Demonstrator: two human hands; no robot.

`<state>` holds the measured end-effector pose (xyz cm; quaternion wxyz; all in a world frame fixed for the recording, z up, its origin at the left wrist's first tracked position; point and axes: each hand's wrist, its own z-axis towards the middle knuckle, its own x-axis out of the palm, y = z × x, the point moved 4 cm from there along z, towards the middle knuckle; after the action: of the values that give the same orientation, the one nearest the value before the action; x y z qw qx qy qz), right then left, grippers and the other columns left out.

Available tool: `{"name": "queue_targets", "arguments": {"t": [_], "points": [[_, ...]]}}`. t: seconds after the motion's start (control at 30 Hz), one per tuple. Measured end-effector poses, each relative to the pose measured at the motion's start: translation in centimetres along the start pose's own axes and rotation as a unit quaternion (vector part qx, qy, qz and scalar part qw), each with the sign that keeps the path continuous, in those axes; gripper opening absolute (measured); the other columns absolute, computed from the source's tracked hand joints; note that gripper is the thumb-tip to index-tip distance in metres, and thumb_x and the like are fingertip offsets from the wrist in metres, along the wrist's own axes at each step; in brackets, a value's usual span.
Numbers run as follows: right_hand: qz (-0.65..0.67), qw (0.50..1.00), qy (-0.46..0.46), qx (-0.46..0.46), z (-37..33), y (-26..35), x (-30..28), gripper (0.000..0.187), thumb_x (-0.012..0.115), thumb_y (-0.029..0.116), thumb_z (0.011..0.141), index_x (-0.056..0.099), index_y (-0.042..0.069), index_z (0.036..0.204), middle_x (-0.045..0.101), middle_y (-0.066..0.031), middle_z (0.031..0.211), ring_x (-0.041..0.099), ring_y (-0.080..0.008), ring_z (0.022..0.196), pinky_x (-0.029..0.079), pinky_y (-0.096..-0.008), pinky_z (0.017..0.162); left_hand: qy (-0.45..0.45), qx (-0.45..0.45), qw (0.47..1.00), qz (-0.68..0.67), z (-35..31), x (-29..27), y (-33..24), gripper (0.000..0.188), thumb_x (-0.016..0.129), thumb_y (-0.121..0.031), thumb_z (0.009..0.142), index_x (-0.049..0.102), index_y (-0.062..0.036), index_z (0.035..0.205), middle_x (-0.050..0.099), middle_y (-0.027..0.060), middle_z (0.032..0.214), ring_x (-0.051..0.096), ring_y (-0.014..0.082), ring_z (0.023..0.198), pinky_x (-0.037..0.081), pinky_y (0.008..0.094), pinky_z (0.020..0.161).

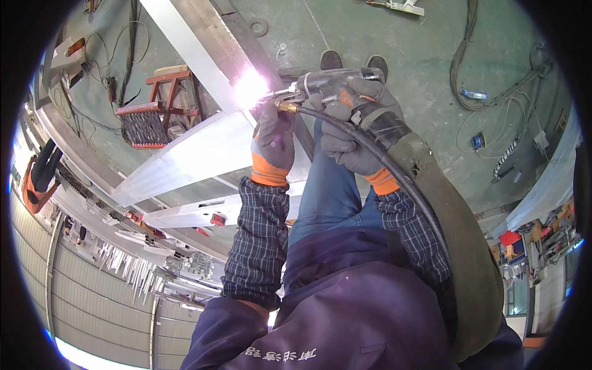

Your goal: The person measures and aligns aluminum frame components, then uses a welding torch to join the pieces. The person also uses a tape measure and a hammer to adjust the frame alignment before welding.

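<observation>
My right hand [346, 145], in a grey glove with an orange cuff, is wrapped around a welding torch [339, 79]. A black hose [376, 148] runs from a brass fitting [287, 106] near its front, and a thick olive sleeve [441, 203] trails back past my right arm. At the torch tip a white-pink arc glare [250, 89] hides the spot on the metal beam [203, 37]. Just below that glare my left hand [272, 145], gloved alike, has its fingers closed beside the torch's front end. What they hold is washed out by the light.
A red-brown metal rack [157, 111] stands on the floor at the left. Pale metal panels [185, 154] reach leftward from the beam. Cables [459, 68] and a small bottle [475, 94] lie on the green floor at right. Another person [43, 176] is at the far left.
</observation>
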<state>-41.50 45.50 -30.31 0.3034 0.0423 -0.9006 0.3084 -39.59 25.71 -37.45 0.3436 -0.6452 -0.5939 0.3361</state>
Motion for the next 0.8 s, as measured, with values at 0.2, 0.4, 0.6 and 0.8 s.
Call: {"name": "queue_targets", "arguments": {"t": [0.2,0.4,0.6,0.8], "points": [[-0.001,1.000,-0.012,-0.004,-0.4,-0.2,0.4,0.062,0.049,0.042,0.104,0.051,-0.015,0.130,0.054,-0.0009,0.072,0.041,-0.0102,0.055,0.035,-0.0263,0.051,0.024,-0.003,0.999,0.031,-0.1,-0.6,0.6,0.056,0.036,0.015,0.088,0.050,0.0117,0.142,0.066,0.0235,0.126,0.068,0.0315,0.119,0.054,0.0405,0.107],[-0.004,0.999,-0.030,-0.017,-0.8,-0.3,0.9,0.063,0.048,0.042,0.105,0.051,-0.015,0.132,0.056,-0.0012,0.073,0.041,-0.0101,0.056,0.034,-0.0262,0.051,-0.012,-0.068,0.984,-0.162,-0.3,0.0,0.1,0.045,0.038,0.013,0.093,0.053,0.0132,0.136,0.066,0.0220,0.124,0.068,0.0292,0.116,0.054,0.0382,0.104],[-0.006,1.000,-0.010,-0.018,-0.8,-0.3,1.0,0.063,0.048,0.041,0.105,0.050,-0.016,0.134,0.057,-0.0019,0.074,0.041,-0.0099,0.056,0.034,-0.0259,0.051,0.038,-0.057,0.988,-0.141,-0.3,0.1,-0.4,0.039,0.047,-0.024,0.108,0.054,-0.0002,0.138,0.061,0.0156,0.137,0.058,0.0300,0.131,0.044,0.0457,0.116],[0.001,1.000,0.006,-0.009,-1.1,-0.5,1.1,0.060,0.049,0.040,0.104,0.052,-0.014,0.130,0.058,-0.0026,0.075,0.042,-0.0100,0.055,0.034,-0.0257,0.051,0.013,-0.055,0.978,-0.201,-0.6,0.9,-0.9,0.030,0.039,0.000,0.108,0.053,0.0117,0.132,0.061,0.0182,0.129,0.062,0.0231,0.120,0.051,0.0356,0.106]]}}
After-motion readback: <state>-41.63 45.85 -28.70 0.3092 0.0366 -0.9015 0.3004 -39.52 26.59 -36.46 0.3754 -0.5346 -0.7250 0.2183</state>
